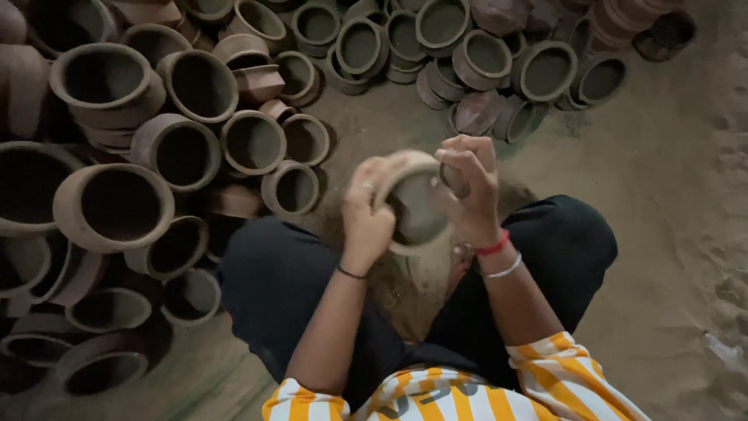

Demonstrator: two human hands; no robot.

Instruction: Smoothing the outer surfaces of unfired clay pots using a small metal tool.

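Small clay pot (417, 204): near rim and outer wall were covered by the left hand (366, 214) and right hand (471, 191); the base was not seen. The dark object pinched in the right hand's fingers (460, 168) was too blurred to be identified. Large pots at the left edge of the frame (19, 187) were cut off. Stacked pots along the top edge (436, 19) were cropped. Pots at lower left (97, 366) were lost in shadow. The striped shirt (460, 398) was cut by the bottom edge.

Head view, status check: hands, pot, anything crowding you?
Left hand grips the round brown clay pot by its rim. Right hand pinches a small dark tool inside it. Stacked clay pots left, apart.
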